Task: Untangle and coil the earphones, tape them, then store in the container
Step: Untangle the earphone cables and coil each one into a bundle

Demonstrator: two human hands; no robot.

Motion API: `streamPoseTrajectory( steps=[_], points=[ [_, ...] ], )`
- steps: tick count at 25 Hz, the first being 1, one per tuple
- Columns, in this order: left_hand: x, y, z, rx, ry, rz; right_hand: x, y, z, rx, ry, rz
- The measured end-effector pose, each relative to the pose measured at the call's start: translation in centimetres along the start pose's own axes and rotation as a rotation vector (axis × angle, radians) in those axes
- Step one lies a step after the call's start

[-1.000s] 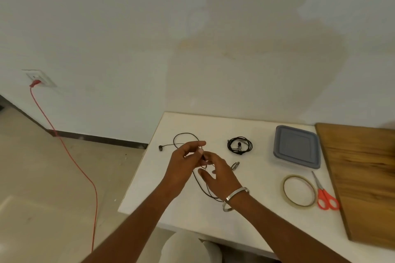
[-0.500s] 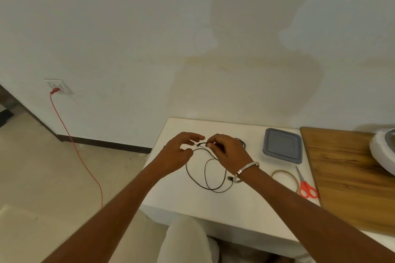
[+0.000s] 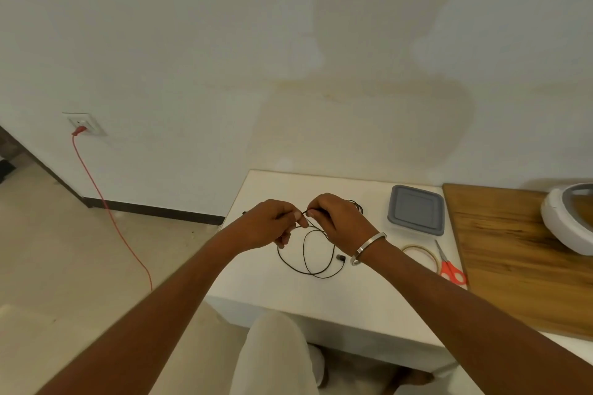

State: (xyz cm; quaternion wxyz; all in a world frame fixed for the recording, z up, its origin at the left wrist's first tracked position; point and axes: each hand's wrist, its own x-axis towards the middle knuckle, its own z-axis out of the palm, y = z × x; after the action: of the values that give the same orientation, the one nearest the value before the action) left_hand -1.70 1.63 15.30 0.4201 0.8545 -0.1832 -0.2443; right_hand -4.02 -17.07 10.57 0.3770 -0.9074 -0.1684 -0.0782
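Black earphones [image 3: 306,258] hang in loose loops over the white table [image 3: 272,295], one earbud resting near my right wrist. My left hand [image 3: 272,223] and my right hand [image 3: 333,218] are held close together above the table, both pinching the cable at its top. A second coiled black earphone [image 3: 357,206] lies behind my right hand, mostly hidden. The grey lidded container [image 3: 416,214] sits to the right at the back. A roll of clear tape [image 3: 420,253] lies by my right forearm, with red-handled scissors [image 3: 449,264] next to it.
A wooden board [image 3: 519,263] covers the table's right part, with a white rounded appliance [image 3: 568,221] on it. A red cable [image 3: 106,205] runs from a wall socket down to the floor on the left. My knee shows below the table's front edge.
My hands have come closer together and both pinch the cable top now; the loops hang lower and the earbud lies by my right wrist. The view has shifted slightly.
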Motion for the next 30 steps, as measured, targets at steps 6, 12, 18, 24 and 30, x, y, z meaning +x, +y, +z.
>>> streamPoseTrajectory(
  steps=[6, 12, 18, 24, 30],
  points=[
    [-1.4, -1.2, -2.8, -0.311, 0.265, 0.028, -0.7, 2.0, -2.0, -0.034, 0.001, 0.110],
    [-1.0, -5.2, -3.0, -0.011, 0.170, -0.166, -1.1, 3.0, -3.1, -0.020, 0.080, 0.126],
    [0.6, -1.6, 0.5, 0.073, 0.159, -0.028, 0.2, 1.6, -1.4, -0.093, -0.021, -0.002],
    [1.9, 1.7, 1.1, -0.009, 0.140, 0.150, 0.8, 0.4, -1.7, -0.049, 0.017, -0.020],
    [2.2, 1.5, 0.6, 0.240, 0.220, 0.108, 0.9, 0.4, -1.5, -0.053, 0.023, 0.037]
  ],
)
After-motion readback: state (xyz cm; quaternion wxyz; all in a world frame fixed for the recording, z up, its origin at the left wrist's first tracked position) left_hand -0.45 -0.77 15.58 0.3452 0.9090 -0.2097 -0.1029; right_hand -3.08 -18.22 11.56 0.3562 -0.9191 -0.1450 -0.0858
